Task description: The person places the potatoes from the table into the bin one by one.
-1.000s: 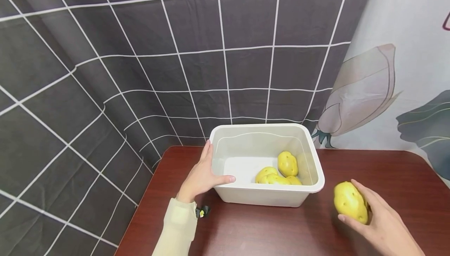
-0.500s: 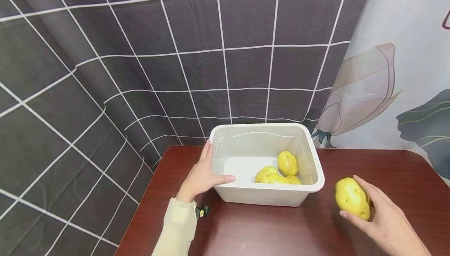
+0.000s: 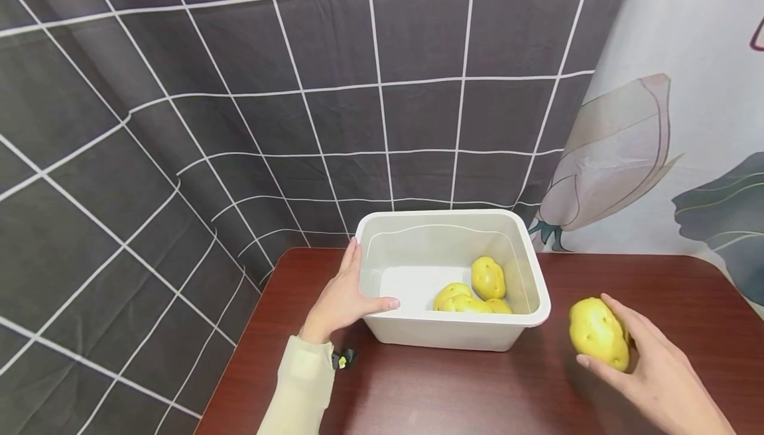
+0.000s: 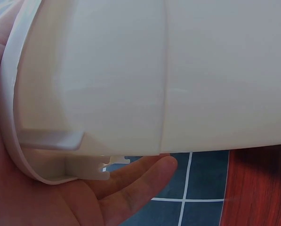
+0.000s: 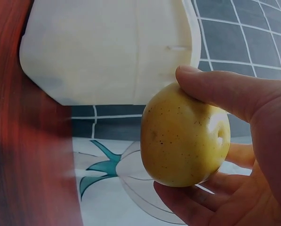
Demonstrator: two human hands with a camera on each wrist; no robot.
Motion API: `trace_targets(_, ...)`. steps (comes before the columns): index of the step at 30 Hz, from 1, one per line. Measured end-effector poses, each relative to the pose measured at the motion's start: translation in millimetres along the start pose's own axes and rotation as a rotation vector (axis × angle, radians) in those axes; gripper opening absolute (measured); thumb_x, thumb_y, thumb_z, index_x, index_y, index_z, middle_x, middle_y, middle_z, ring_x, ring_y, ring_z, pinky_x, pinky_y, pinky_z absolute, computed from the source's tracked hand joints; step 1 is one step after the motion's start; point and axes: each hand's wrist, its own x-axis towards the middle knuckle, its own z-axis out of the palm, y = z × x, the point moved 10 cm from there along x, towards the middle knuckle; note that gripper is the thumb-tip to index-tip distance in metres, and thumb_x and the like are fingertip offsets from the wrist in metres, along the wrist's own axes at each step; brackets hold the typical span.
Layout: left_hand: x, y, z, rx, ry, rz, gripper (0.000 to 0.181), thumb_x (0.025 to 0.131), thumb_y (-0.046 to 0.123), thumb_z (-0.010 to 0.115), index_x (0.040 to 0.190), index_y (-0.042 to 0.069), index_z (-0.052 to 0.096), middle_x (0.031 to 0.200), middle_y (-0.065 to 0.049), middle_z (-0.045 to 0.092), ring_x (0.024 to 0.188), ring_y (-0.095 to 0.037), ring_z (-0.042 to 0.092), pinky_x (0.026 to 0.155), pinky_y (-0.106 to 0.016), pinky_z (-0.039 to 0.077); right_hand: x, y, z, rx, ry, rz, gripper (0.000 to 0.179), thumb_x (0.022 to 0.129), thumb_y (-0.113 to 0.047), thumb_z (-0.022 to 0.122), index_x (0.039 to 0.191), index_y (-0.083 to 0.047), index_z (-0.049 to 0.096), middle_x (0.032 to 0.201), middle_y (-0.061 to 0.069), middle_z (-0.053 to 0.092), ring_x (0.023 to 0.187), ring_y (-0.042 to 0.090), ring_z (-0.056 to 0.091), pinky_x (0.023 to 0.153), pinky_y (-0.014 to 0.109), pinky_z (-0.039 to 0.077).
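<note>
A white plastic bin (image 3: 442, 330) stands on the table, with several yellow potatoes (image 3: 488, 278) lying in its right half. My left hand (image 3: 340, 299) grips the bin's near left corner, thumb over the front rim and fingers along the left side. In the left wrist view, fingers (image 4: 140, 188) reach around beneath the rim. To the right of the bin, my right hand (image 3: 662, 372) holds another potato (image 3: 599, 334) above the table, apart from the bin. The right wrist view shows this potato (image 5: 182, 139) between thumb and fingers.
The reddish-brown table (image 3: 453, 395) extends on both sides of the bin. Behind it hangs a dark cloth (image 3: 426, 117) with a white grid, close to the bin's back. A pale cloth with a flower print (image 3: 621, 150) hangs at the right.
My right hand has shifted slightly up and to the right with the potato, then stayed nearly still. The left hand and the bin look unmoved.
</note>
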Motion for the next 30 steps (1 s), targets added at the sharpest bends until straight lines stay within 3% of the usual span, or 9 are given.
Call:
trace_targets(6, 0.3, -1.1, 0.4, -0.004, 0.001, -0.005, 0.134, 0.066, 0.063, 0.085, 0.162, 0.006, 0.012, 0.169, -0.004, 0.005, 0.139, -0.035, 0.043, 0.106, -0.054, 0.042, 0.9, 0, 0, -0.019, -0.027, 0.023, 0.106, 0.068, -0.037, 0.094, 0.154, -0.009, 0.039, 0.133, 0.023, 0.053, 0.105, 0.038, 0.053, 0.073, 0.02, 0.032)
trace_targets(13, 0.7, -1.3, 1.2, 0.001, -0.004, -0.006, 0.133, 0.066, 0.064, 0.085, 0.162, 0.006, 0.012, 0.169, -0.003, 0.004, 0.14, -0.034, 0.042, 0.106, -0.054, 0.041, 2.4, -3, -6, -0.009, -0.002, 0.002, 0.106, 0.067, -0.036, 0.094, 0.154, -0.012, 0.04, 0.134, 0.022, 0.054, 0.105, 0.037, 0.052, 0.077, 0.01, 0.027)
trace_targets(22, 0.9, -1.2, 0.6, -0.001, -0.003, -0.01, 0.134, 0.066, 0.064, 0.085, 0.162, 0.008, 0.011, 0.169, -0.002, 0.005, 0.139, -0.034, 0.043, 0.106, -0.054, 0.042, 6.2, -4, -10, -0.017, -0.009, 0.009, 0.106, 0.067, -0.036, 0.094, 0.154, -0.011, 0.04, 0.132, 0.022, 0.054, 0.101, 0.036, 0.052, 0.072, 0.013, 0.03)
trace_targets(30, 1.3, -2.7, 1.3, 0.001, -0.004, -0.012, 0.134, 0.066, 0.064, 0.085, 0.162, 0.008, 0.01, 0.169, 0.0, 0.004, 0.138, -0.034, 0.044, 0.106, -0.054, 0.042, 10.5, -8, -12, -0.009, -0.004, -0.009, 0.104, 0.068, -0.035, 0.094, 0.154, -0.01, 0.041, 0.133, 0.023, 0.054, 0.103, 0.036, 0.051, 0.075, 0.011, 0.028)
